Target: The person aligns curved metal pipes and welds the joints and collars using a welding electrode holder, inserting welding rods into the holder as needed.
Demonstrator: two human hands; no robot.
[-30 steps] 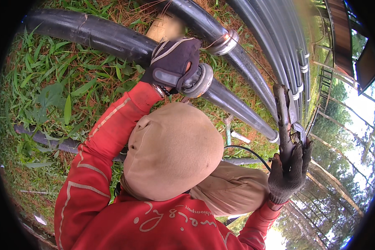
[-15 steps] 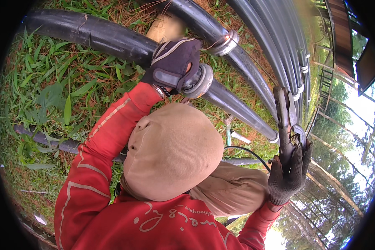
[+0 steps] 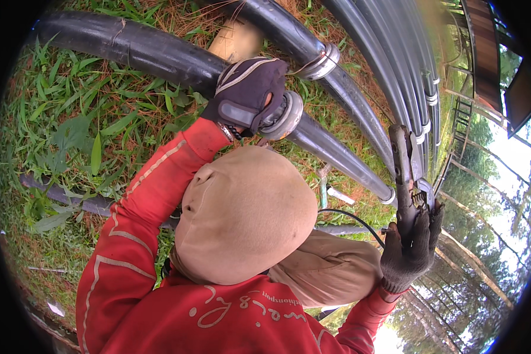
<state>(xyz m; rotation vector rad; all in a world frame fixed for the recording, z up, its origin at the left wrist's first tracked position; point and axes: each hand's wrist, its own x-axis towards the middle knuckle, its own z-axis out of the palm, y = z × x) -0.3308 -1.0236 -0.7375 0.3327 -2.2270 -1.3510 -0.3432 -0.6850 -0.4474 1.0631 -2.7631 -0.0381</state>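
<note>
My left hand (image 3: 248,94), in a dark glove, is closed around a black pipe (image 3: 138,53) at its joint. The grey ring-shaped collar (image 3: 288,116) of that joint sits just right of my fingers, with a dark pipe (image 3: 339,152) running on beyond it. At the right, my right hand (image 3: 410,251), in a dirty dark knit glove, grips a worn welding clamp (image 3: 402,159) with a spring showing between its arms. The clamp's long jaws point up toward the pipes. A black cable (image 3: 360,218) runs to that hand. Some fingertips of both hands are hidden.
Another black pipe (image 3: 277,23) with a metal collar (image 3: 321,64) lies above, beside several parallel pipes (image 3: 389,65). A log (image 3: 236,41) shows behind my left hand. Rounded tan cloth (image 3: 248,218) blocks the middle. Grass (image 3: 59,118) covers the ground; a dark hose (image 3: 71,197) lies at left.
My right hand and the clamp have shifted very slightly down and to the right. The left hand has barely moved and keeps its hold on the pipe.
</note>
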